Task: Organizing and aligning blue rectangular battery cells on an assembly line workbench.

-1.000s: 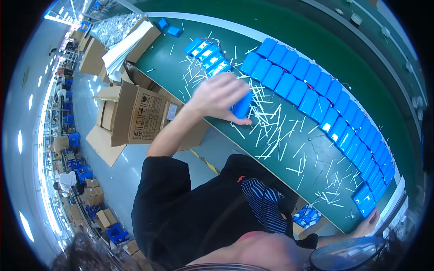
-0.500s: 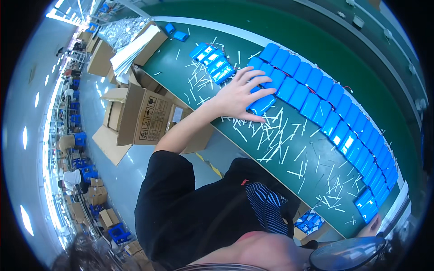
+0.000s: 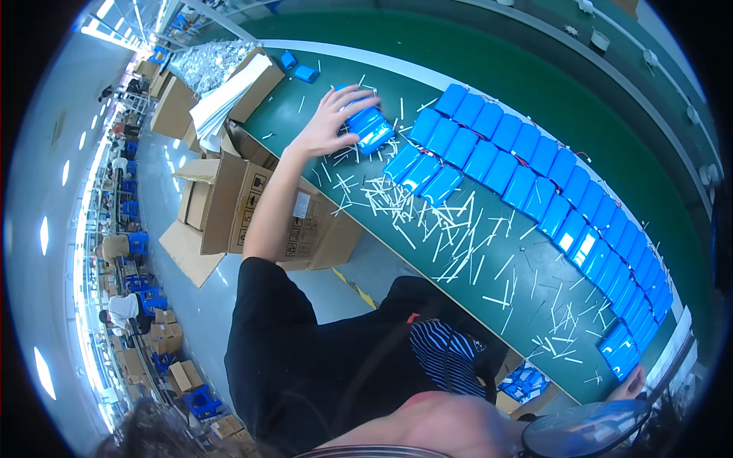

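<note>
My left hand (image 3: pixel 334 124) reaches over a small group of blue wrapped battery packs (image 3: pixel 371 131) at the table's far left. Its fingers are spread across the packs, with the thumb apart at their near side; part of the group is hidden under them. To the right, long rows of the same blue battery packs (image 3: pixel 479 159) curve along the table, thin red and black wires showing between them. Three packs (image 3: pixel 440 185) lie at the near left end of these rows. My right hand (image 3: pixel 629 383) is beside the nearest pack at lower right, its fingers mostly hidden.
Many thin white strips (image 3: pixel 454 233) are strewn over the green table (image 3: pixel 527 252). Two small blue blocks (image 3: pixel 305 74) lie at its far left corner. Open cardboard boxes (image 3: pixel 229 200) stand against the left edge; a box of blue pieces (image 3: pixel 524 382) is below the near edge.
My left hand has moved left, off the packs at the end of the rows and onto the separate small group. My right hand stays at about the same place.
</note>
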The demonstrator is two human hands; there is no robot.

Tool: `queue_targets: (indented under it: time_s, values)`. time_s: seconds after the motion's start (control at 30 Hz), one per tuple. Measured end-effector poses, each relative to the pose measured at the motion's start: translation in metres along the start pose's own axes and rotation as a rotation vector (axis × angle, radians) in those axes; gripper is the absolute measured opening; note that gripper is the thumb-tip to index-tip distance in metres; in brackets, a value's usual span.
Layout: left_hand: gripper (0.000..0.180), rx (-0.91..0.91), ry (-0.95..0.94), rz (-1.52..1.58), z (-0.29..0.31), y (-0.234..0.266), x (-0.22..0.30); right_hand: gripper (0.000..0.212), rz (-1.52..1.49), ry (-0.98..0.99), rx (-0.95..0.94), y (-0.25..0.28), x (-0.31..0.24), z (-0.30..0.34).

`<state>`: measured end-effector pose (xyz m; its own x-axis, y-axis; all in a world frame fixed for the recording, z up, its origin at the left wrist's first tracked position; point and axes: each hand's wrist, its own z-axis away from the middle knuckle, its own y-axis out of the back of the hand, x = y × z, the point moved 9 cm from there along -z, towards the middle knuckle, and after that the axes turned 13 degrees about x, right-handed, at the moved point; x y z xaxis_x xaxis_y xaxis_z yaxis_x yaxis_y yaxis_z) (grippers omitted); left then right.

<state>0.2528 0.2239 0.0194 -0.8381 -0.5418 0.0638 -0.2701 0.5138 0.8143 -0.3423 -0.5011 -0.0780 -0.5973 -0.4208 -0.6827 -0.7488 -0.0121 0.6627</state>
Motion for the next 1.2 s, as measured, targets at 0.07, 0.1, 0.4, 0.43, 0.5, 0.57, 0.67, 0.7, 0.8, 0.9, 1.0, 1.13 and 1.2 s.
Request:
queue_targets:
  time_s: [0.07,0.1,0.4,0.43,0.5,0.57,0.67,0.7,0.8,0.9,1.0,1.13,1.2]
  values:
    - [0.064,0.068,0.174,0.239,0.011,0.002,-0.023,0.035,-0.028,-0.033,0.004,0.0,0.009,-0.002]
    - [0.064,0.057,0.197,0.225,0.013,-0.002,-0.03,0.035,-0.007,-0.03,-0.006,-0.001,0.012,-0.002]
    - [0.054,-0.258,0.03,-0.21,0.005,-0.046,-0.056,0.035,-0.018,-0.009,-0.012,0.003,0.014,-0.01]
    - [0.054,-0.215,0.0,-0.188,0.002,-0.041,-0.053,0.035,-0.017,-0.003,-0.007,0.002,0.012,-0.009]
    - [0.052,-0.229,0.038,-0.21,0.005,-0.04,-0.054,0.035,0.0,-0.036,0.003,0.002,0.01,-0.006]
    - [0.05,-0.207,0.066,-0.213,0.008,-0.036,-0.049,0.035,0.026,-0.07,0.012,0.002,0.008,-0.004]
    - [0.049,-0.124,0.196,-0.253,0.021,-0.028,-0.047,0.035,0.033,-0.006,0.001,0.003,-0.001,-0.002]
    - [0.049,-0.062,0.249,-0.261,0.025,-0.023,-0.049,0.035,0.04,0.021,0.0,0.004,-0.002,-0.002]
    - [0.048,0.01,0.299,-0.233,0.034,-0.013,-0.055,0.034,0.05,0.052,0.009,0.007,0.002,-0.004]
    - [0.045,0.062,0.307,-0.152,0.049,0.009,-0.063,0.035,0.02,0.095,0.009,0.004,0.006,-0.01]
    - [0.046,-0.003,0.362,-0.09,0.07,0.024,-0.073,0.035,0.018,0.049,0.038,0.001,0.012,-0.015]
    - [0.049,-0.106,0.391,-0.102,0.075,0.022,-0.083,0.035,0.027,-0.045,0.073,-0.001,0.013,-0.01]
    - [0.054,-0.169,0.394,-0.249,0.069,0.011,-0.087,0.036,0.078,-0.1,0.099,0.001,0.017,-0.008]
